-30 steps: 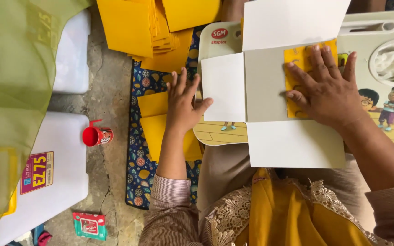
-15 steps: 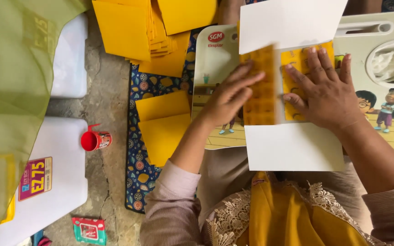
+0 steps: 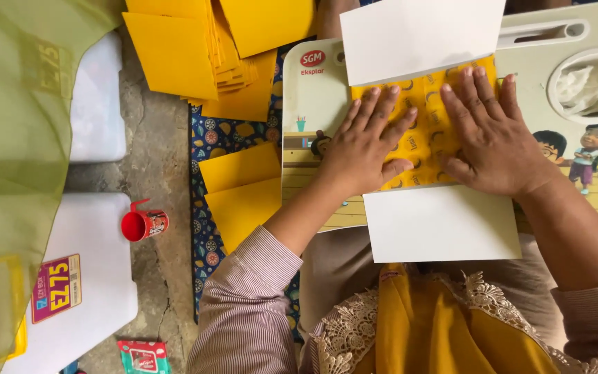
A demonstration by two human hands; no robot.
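Pressing flat, the left hand point(image 3: 365, 149) and right hand point(image 3: 489, 135) are both holding down the yellow patterned sheet point(image 3: 420, 128) on the illustrated lap board point(image 3: 316, 90), fingers spread. The left hand is now lying on the side flap it was reaching for earlier, so that fold is closing between the white flaps point(image 3: 441, 221).

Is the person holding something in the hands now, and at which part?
Nothing is gripped. The left hand and right hand lie flat, palms down, pressing the folded yellow middle panel of the paper sheet; its white flaps stay free.
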